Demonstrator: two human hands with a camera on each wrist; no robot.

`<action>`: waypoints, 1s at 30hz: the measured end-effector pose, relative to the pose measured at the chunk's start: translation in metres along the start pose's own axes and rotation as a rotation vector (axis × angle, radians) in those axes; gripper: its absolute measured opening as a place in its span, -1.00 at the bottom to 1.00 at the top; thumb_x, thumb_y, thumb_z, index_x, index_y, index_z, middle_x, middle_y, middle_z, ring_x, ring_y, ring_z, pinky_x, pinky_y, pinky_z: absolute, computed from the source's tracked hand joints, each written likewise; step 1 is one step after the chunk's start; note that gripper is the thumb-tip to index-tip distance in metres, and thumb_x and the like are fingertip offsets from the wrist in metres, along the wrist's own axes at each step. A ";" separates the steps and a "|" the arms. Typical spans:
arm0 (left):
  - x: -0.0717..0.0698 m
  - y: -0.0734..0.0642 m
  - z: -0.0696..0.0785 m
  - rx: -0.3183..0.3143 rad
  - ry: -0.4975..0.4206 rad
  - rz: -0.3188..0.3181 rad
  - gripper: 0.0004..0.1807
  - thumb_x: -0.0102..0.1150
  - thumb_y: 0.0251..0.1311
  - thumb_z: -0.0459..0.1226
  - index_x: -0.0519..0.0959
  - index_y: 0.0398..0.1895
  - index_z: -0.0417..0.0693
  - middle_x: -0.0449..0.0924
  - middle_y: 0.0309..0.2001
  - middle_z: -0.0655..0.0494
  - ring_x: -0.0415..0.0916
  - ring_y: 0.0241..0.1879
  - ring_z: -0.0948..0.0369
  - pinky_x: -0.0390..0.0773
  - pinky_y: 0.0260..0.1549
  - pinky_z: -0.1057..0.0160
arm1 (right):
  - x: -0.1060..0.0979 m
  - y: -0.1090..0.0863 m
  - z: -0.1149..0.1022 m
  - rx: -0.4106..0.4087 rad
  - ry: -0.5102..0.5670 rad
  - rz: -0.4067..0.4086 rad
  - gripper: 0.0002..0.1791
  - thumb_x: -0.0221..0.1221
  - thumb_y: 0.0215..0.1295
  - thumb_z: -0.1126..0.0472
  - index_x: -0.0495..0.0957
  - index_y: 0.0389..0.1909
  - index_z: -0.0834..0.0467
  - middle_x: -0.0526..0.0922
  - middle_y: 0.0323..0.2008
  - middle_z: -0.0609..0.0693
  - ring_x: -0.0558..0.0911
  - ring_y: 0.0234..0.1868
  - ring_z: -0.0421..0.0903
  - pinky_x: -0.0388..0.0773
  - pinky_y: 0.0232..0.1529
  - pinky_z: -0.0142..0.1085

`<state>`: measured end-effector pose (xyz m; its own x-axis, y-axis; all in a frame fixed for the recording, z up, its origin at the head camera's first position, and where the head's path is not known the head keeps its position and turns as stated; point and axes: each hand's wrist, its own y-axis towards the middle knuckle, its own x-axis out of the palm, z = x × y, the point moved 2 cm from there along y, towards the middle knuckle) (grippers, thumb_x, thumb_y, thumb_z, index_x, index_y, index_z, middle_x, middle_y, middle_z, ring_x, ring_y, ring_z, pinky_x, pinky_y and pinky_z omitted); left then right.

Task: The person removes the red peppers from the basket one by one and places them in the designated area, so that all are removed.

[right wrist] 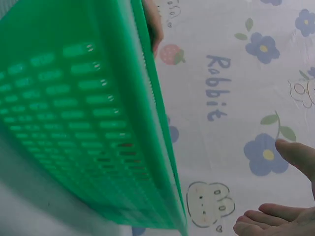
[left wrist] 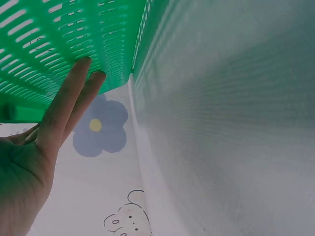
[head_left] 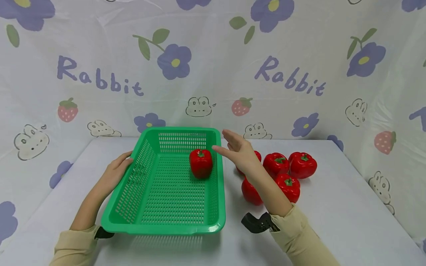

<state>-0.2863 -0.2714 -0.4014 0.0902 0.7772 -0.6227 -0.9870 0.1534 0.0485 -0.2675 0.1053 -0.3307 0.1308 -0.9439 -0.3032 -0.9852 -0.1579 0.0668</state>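
Note:
A green plastic basket (head_left: 173,229) with slotted walls sits on the table, a red bell pepper (head_left: 201,168) lying in its right part. At the basket's left side my left hand (head_left: 114,173) rests against the rim and outer wall. Two of its straight fingers (left wrist: 69,98) touch the slotted wall from outside in the left wrist view. My right hand (head_left: 241,153) hovers by the right rim, thumb and fingers spread apart, holding nothing. Partly behind the right arm are several red bell peppers, such as a rear one (head_left: 276,165) and a front one (head_left: 252,192).
The white table (head_left: 342,207) extends to the right of the peppers. Behind it hangs a white cloth (head_left: 213,66) printed with flowers, rabbits and strawberries. A black band (head_left: 256,222) is at the right wrist, near the basket's right front corner.

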 end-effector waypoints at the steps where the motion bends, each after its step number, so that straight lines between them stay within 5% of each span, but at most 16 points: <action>1: 0.000 0.000 0.000 -0.001 -0.001 0.000 -0.35 -0.42 0.54 0.05 0.07 0.52 -0.13 0.22 0.40 -0.34 0.32 0.25 -0.21 0.35 0.12 -0.17 | 0.003 0.002 -0.002 -0.008 0.009 -0.009 -0.16 0.29 0.24 -0.02 0.14 0.50 -0.04 0.23 0.49 -0.10 0.22 0.50 -0.12 0.31 0.38 -0.17; 19: -0.001 0.002 -0.001 0.009 0.013 0.005 -0.35 -0.43 0.54 0.04 0.09 0.51 -0.15 0.27 0.36 -0.35 0.41 0.15 -0.16 0.40 0.05 -0.10 | 0.043 0.022 -0.027 -0.022 0.073 -0.034 -0.19 0.28 0.27 0.03 0.15 0.49 0.02 0.23 0.49 -0.08 0.18 0.52 -0.09 0.17 0.46 -0.19; 30: -0.001 0.001 -0.002 0.010 0.012 0.010 -0.35 -0.42 0.54 0.05 0.09 0.51 -0.14 0.29 0.35 -0.34 0.43 0.12 -0.15 0.41 0.04 -0.07 | 0.065 0.038 -0.016 0.076 0.120 -0.007 -0.14 0.30 0.25 0.02 0.12 0.50 0.03 0.16 0.51 -0.03 0.11 0.54 -0.02 0.14 0.48 -0.08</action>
<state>-0.2876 -0.2733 -0.4029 0.0787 0.7712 -0.6317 -0.9864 0.1519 0.0625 -0.2949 0.0327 -0.3324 0.1454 -0.9715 -0.1872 -0.9892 -0.1465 -0.0080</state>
